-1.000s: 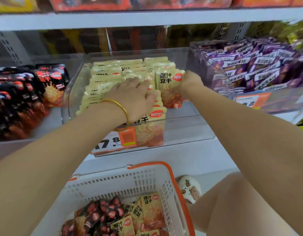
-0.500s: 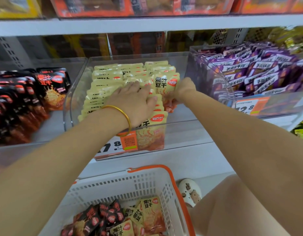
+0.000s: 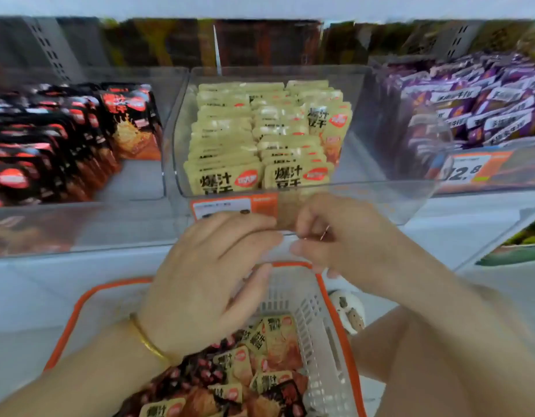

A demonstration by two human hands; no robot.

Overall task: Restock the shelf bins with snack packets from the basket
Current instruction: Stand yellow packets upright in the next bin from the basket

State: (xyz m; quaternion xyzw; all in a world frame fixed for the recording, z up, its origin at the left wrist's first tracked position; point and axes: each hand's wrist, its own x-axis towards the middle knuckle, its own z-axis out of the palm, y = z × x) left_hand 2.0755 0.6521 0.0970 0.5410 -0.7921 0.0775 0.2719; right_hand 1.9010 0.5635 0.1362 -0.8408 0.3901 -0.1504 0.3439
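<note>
Yellow snack packets (image 3: 254, 139) stand in rows inside the clear middle bin (image 3: 380, 188) on the shelf. Below it sits the white basket with an orange rim (image 3: 308, 308), which contains yellow and black packets (image 3: 272, 344). My left hand (image 3: 212, 275) hovers over the basket in front of the bin, fingers relaxed and spread, with nothing in it. My right hand (image 3: 335, 239) is level with it just to the right, fingers loosely curled, and I see no packet in it. The fingertips of the two hands nearly meet. The picture is blurred by motion.
A clear bin of black and red packets (image 3: 64, 139) stands to the left, and a bin of purple packets (image 3: 485, 109) with an orange price tag (image 3: 467, 170) to the right. A shelf board runs overhead. My shoe (image 3: 348, 311) shows beside the basket.
Both hands have come out of the middle bin and moved down toward me, over the basket. The yellow packet my right hand was setting in now stands in the bin.
</note>
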